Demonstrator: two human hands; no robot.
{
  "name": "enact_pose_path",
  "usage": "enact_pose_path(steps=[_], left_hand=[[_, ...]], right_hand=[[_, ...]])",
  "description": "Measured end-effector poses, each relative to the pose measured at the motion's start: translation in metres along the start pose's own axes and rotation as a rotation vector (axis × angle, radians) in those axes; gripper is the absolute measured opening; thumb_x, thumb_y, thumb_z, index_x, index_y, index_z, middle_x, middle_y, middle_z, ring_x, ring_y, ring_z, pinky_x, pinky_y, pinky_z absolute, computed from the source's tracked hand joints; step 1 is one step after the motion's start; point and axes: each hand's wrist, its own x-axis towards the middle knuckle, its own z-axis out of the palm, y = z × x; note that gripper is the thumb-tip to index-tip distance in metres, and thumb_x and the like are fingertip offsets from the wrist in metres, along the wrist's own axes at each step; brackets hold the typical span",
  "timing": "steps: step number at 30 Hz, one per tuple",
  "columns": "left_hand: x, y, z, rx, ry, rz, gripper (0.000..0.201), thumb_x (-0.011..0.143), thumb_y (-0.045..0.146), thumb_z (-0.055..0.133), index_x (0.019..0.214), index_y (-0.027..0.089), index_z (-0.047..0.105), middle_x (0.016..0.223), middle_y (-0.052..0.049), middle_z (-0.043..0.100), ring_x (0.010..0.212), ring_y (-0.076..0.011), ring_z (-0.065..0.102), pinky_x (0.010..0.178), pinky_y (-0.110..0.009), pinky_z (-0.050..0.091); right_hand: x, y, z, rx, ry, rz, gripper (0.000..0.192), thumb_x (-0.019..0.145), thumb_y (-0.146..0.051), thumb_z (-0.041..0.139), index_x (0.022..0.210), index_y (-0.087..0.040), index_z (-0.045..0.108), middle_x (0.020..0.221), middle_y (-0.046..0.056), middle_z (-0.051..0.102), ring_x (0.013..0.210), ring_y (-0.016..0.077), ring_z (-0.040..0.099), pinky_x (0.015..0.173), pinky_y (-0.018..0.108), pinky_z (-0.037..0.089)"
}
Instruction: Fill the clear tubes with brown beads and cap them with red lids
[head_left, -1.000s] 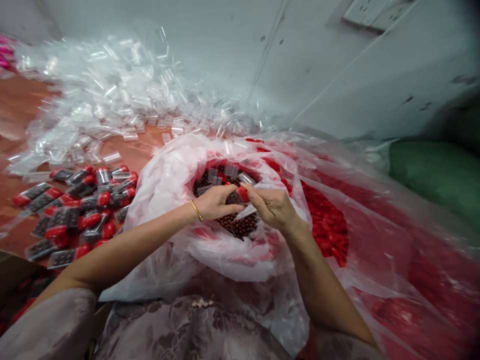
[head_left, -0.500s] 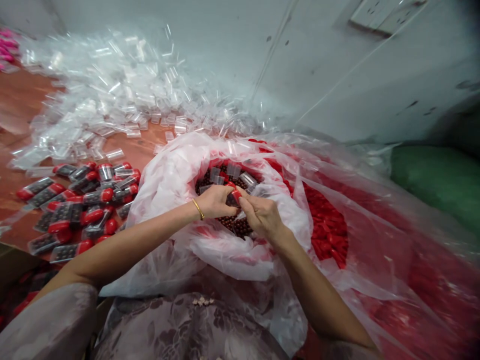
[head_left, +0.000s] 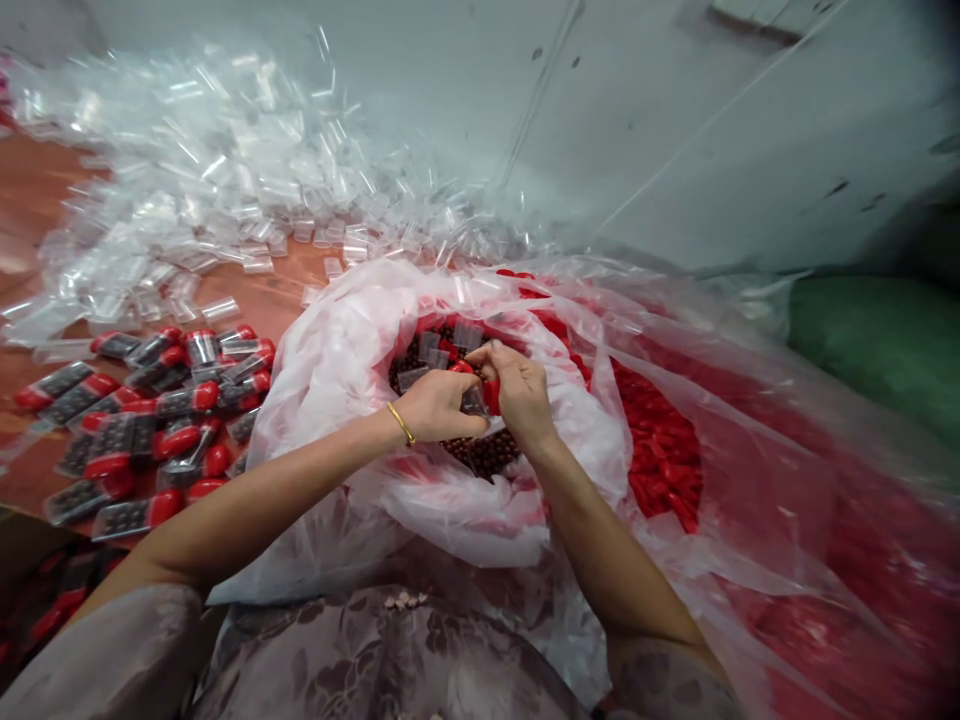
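Small clear plastic tube [head_left: 475, 402] pinched between both hands, red cap [head_left: 491, 393] at its right end, tilted over dark brown beads [head_left: 487, 455] heaped inside a white plastic bag [head_left: 337, 360], loose empty tubes [head_left: 439, 348] lying on the beads

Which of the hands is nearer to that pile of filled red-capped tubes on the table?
Left. The left hand is over the white bag's opening, on the side facing the filled tubes. The right hand sits just beyond it, farther from them.
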Motion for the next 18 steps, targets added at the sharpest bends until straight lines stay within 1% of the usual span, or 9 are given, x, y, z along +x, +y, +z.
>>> enact_pose_path(steps=[3, 6, 7, 9, 10, 12, 15, 17, 18], left_hand=[[0.0004, -0.0001, 0.0001, 0.02, -0.017, 0.02, 0.013, 0.066, 0.026, 0.058, 0.068, 0.014, 0.055, 0.057, 0.003, 0.05, 0.053, -0.0097, 0.045, 0.049, -0.02, 0.031], [-0.0008, 0.0005, -0.0005, 0.087, -0.043, 0.032, 0.014, 0.066, 0.027, 0.057, 0.073, 0.014, 0.059, 0.06, 0.001, 0.056, 0.055, -0.0121, 0.051, 0.051, -0.022, 0.034], [-0.0012, 0.0008, -0.0005, 0.12, -0.044, 0.02, 0.017, 0.067, 0.027, 0.056, 0.076, 0.014, 0.06, 0.063, -0.001, 0.059, 0.057, -0.0137, 0.054, 0.052, -0.022, 0.037], [-0.0016, 0.0013, -0.0002, 0.194, -0.028, -0.017, 0.024, 0.067, 0.03, 0.057, 0.084, 0.014, 0.063, 0.07, -0.004, 0.064, 0.065, -0.0183, 0.06, 0.056, -0.024, 0.042], [-0.0017, 0.0014, 0.0003, 0.224, -0.016, -0.037, 0.027, 0.068, 0.032, 0.057, 0.087, 0.014, 0.063, 0.073, -0.006, 0.066, 0.069, -0.0208, 0.063, 0.059, -0.026, 0.045], [-0.0015, 0.0012, 0.0017, 0.26, 0.007, -0.072, 0.031, 0.068, 0.033, 0.056, 0.091, 0.014, 0.064, 0.079, -0.009, 0.068, 0.077, -0.0248, 0.066, 0.064, -0.03, 0.049], [-0.0012, -0.0001, 0.004, 0.273, 0.024, -0.097, 0.03, 0.07, 0.031, 0.053, 0.092, 0.015, 0.065, 0.083, -0.01, 0.07, 0.082, -0.0271, 0.067, 0.07, -0.034, 0.052], [-0.0011, -0.0013, 0.005, 0.274, 0.036, -0.102, 0.03, 0.069, 0.03, 0.053, 0.092, 0.015, 0.066, 0.083, -0.011, 0.07, 0.083, -0.028, 0.068, 0.071, -0.035, 0.052], [-0.0012, -0.0018, 0.0052, 0.274, 0.039, -0.101, 0.031, 0.069, 0.029, 0.053, 0.092, 0.015, 0.066, 0.083, -0.011, 0.07, 0.083, -0.0284, 0.068, 0.071, -0.036, 0.053]], right_hand=[[0.0009, -0.0012, -0.0019, -0.008, -0.017, -0.016, 0.051, 0.087, -0.06, 0.038, 0.087, -0.018, 0.067, 0.071, 0.002, 0.059, 0.07, 0.0137, 0.056, 0.067, 0.028, 0.046], [0.0042, 0.0009, -0.0011, 0.037, -0.129, 0.015, 0.055, 0.084, -0.064, 0.037, 0.1, -0.02, 0.065, 0.088, 0.004, 0.063, 0.082, 0.0153, 0.059, 0.077, 0.029, 0.048], [0.0052, 0.0023, -0.0006, 0.036, -0.161, 0.027, 0.056, 0.084, -0.065, 0.037, 0.102, -0.02, 0.064, 0.089, 0.004, 0.064, 0.084, 0.0156, 0.06, 0.078, 0.03, 0.048], [0.006, 0.0051, 0.0004, -0.017, -0.189, 0.034, 0.055, 0.085, -0.064, 0.037, 0.098, -0.019, 0.066, 0.085, 0.004, 0.066, 0.082, 0.0161, 0.061, 0.076, 0.03, 0.049], [0.0056, 0.006, 0.0008, -0.07, -0.177, 0.025, 0.054, 0.087, -0.062, 0.035, 0.093, -0.019, 0.067, 0.082, 0.004, 0.066, 0.079, 0.0164, 0.061, 0.074, 0.03, 0.049], [0.0037, 0.006, 0.0014, -0.23, -0.1, -0.013, 0.054, 0.089, -0.059, 0.033, 0.085, -0.019, 0.069, 0.077, 0.005, 0.067, 0.074, 0.0172, 0.061, 0.07, 0.031, 0.047], [-0.0005, 0.0022, 0.0021, -0.502, 0.018, -0.087, 0.054, 0.091, -0.057, 0.03, 0.079, -0.021, 0.069, 0.075, 0.006, 0.069, 0.07, 0.0189, 0.062, 0.065, 0.031, 0.044], [-0.0025, -0.001, 0.0019, -0.614, 0.034, -0.129, 0.056, 0.092, -0.057, 0.027, 0.08, -0.021, 0.068, 0.074, 0.007, 0.068, 0.069, 0.0201, 0.062, 0.062, 0.031, 0.043], [-0.0031, -0.0022, 0.0014, -0.643, 0.015, -0.148, 0.057, 0.092, -0.057, 0.024, 0.082, -0.021, 0.067, 0.075, 0.008, 0.068, 0.07, 0.0206, 0.062, 0.062, 0.031, 0.042]])
